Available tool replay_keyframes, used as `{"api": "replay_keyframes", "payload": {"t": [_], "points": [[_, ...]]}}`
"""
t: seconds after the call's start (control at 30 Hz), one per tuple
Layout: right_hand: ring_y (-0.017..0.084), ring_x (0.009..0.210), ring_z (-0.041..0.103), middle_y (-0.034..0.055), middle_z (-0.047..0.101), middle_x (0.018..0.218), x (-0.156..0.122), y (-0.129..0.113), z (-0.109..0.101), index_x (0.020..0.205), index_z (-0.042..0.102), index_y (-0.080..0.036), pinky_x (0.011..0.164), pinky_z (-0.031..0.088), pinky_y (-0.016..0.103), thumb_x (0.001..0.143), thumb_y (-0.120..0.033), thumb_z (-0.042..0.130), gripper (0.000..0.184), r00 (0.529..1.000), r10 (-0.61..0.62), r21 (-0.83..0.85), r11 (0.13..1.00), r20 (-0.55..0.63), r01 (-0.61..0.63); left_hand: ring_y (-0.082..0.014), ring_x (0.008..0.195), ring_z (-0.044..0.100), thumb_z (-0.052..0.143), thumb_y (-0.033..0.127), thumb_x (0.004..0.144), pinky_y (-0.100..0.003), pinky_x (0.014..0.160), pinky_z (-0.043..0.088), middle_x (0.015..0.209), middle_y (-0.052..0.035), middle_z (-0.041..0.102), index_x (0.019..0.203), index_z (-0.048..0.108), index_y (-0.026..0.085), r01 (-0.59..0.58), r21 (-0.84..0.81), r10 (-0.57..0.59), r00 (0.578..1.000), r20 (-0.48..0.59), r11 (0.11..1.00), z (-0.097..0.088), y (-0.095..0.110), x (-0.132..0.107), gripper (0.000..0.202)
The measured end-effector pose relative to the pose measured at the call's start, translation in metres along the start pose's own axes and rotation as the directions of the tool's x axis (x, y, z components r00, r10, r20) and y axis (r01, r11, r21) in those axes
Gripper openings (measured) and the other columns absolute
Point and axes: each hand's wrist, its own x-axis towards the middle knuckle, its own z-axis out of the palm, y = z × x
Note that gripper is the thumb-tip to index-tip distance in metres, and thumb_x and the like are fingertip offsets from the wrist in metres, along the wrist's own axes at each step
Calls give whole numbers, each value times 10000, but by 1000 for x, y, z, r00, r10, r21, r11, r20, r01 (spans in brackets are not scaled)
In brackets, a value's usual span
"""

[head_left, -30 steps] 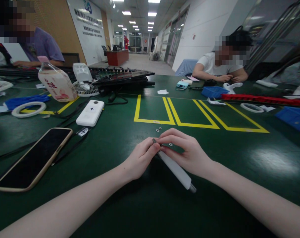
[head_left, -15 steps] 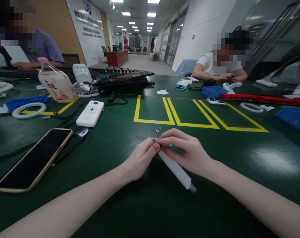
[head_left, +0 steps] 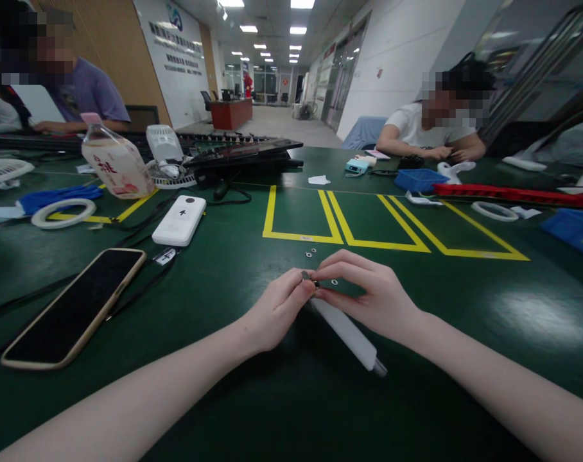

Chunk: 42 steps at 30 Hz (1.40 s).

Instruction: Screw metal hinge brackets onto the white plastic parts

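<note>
My left hand (head_left: 284,308) is closed, its thumb and fingers pinching a small grey metal piece (head_left: 305,275). Against it, the thumb and index fingertips of my right hand (head_left: 368,289) close on a small dark piece (head_left: 316,284), partly hidden. Below my fingers a white bar (head_left: 347,333) with a metal end (head_left: 380,367) slants down to the right. Its upper end is hidden at my fingertips, so I cannot tell whether it joins the metal piece. Two small metal rings (head_left: 309,255) lie just beyond my hands, and another ring (head_left: 334,282) shows between my right fingers.
A phone (head_left: 74,308), a white power bank (head_left: 179,221) and black straps lie to the left. Behind them stand a drink bottle (head_left: 121,160) and a small white fan (head_left: 164,144). Yellow tape frames (head_left: 304,239) mark the green table. Blue trays (head_left: 573,231) sit right; people sit opposite.
My right fingers have shifted slightly at the joined fingertips, showing more of the dark piece and the ring behind. The whole view has moved slightly. Both hands keep their pinch.
</note>
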Motion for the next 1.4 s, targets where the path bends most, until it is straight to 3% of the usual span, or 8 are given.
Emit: {"api": "replay_keyframes", "payload": {"t": [0.13,0.53,0.77,0.9,1.0,1.13,1.23,1.4], "points": [[150,1032,573,41,571,1130,0,0,-2,1217,578,-199,851,537,257,896,-89,600,339,997,-55,43,998,50,53,-219,932,553,249,629,962,-344,859,442,923,-71,590,854,545,165,0,13,0,1000,-7,1000,0,-1,0,561],[139,971,590,35,588,1068,1,0,-1,1135,608,-189,798,545,240,901,-104,601,249,998,-60,31,998,17,59,-223,933,556,260,611,969,-351,859,447,924,-72,583,855,544,162,14,4,-14,1000,4,1000,0,1,0,544],[151,877,604,42,596,957,3,-4,-3,938,640,-176,727,549,256,901,-189,637,39,1000,20,52,998,-14,-19,-230,1002,573,268,563,989,-366,898,451,1074,-97,612,1084,595,155,28,-11,-27,999,31,1000,-2,8,-1,531],[160,872,602,48,611,994,1,-4,-3,1067,638,-192,734,539,285,915,-252,628,163,992,111,67,992,-52,-107,-254,1062,568,305,568,980,-397,937,451,1118,-113,619,1209,550,152,53,-35,-52,999,16,998,-1,10,-2,534],[188,934,595,67,589,1146,0,0,0,1255,575,-209,760,534,327,892,-354,659,400,951,304,84,950,-53,-299,-276,1105,560,345,564,971,-412,922,471,1186,-140,594,1333,445,142,100,-68,-102,995,-21,993,1,9,-2,565],[203,926,608,91,580,1189,1,6,3,1302,554,-186,740,537,349,869,-481,655,534,827,541,224,796,153,-562,-284,1145,541,401,532,964,-403,916,484,1269,-147,538,1392,385,165,90,-113,-94,995,-37,990,2,7,-3,564],[193,909,617,96,595,1170,3,8,5,1321,536,-176,765,536,359,880,-493,634,552,760,592,318,690,268,-650,-282,1138,537,446,514,956,-396,905,489,1291,-143,518,1396,386,187,78,-122,-82,996,-26,989,2,6,-4,552],[212,987,604,101,548,1262,3,6,6,1334,527,-200,828,533,406,856,-474,675,571,742,600,356,651,298,-670,-265,1109,547,477,495,952,-400,907,481,1323,-129,500,1408,367,217,23,-95,-27,999,-47,995,3,5,-6,545]]}}
